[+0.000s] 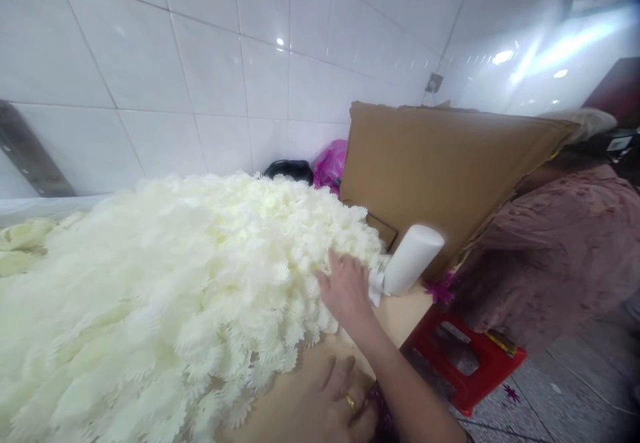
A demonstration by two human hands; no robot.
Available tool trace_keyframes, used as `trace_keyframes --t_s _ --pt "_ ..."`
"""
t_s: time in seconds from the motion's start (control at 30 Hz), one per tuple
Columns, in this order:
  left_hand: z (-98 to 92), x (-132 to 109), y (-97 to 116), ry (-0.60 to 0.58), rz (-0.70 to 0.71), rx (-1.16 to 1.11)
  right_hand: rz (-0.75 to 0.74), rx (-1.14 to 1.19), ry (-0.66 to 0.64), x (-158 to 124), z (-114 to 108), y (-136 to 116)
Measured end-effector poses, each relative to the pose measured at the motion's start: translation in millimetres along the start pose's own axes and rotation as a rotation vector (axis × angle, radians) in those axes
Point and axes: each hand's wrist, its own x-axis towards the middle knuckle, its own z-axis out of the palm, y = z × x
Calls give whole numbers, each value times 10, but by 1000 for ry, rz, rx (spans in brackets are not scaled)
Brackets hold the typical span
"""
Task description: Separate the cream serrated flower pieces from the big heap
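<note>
A large heap of pale cream artificial flower petals (215, 276), thin with notched edges, covers most of the table (280, 389). My right hand (347, 286) reaches onto the heap's right edge, thumb and fingers apart, with nothing visible in its grasp. Closer to me, at the table's front, my left hand (345, 396) wears a gold ring and is slightly blurred. Its fingers are curled in, and whatever may be between them is hidden. Just right of my right hand, a white cylinder (414, 259), perhaps a roll or bottle, stands tilted in view beside a crumpled white piece (376, 286).
A big cardboard sheet (430, 176) stands behind the cylinder. Beyond the heap are a black item (290, 171) and a pink plastic bag (330, 163) against the tiled wall. A person in a pink patterned top (565, 256) is at right, near a red stool (467, 363).
</note>
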Motion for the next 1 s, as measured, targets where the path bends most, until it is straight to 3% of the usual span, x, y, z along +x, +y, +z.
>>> trace_keyframes --t_s 0.1,0.23,0.3,0.47,0.53,0.77,1.0 --pt "49 105 26 -15 111 -27 199 -19 96 83 101 257" --pt "-15 167 -34 -43 64 -84 340 58 -71 270 343 437" --pt "-75 192 -80 -54 16 -113 326 73 -118 375 430 388" --pt "-177 256 -262 -87 -299 -109 244 99 -196 591 511 49" --pt "-184 271 -338 -105 -364 -92 230 87 -205 642 504 -42" --pt "-99 296 -351 -100 -419 -44 147 36 -283 617 273 63" --pt "-10 270 -301 -15 -327 105 60 -53 -221 387 -265 -18"
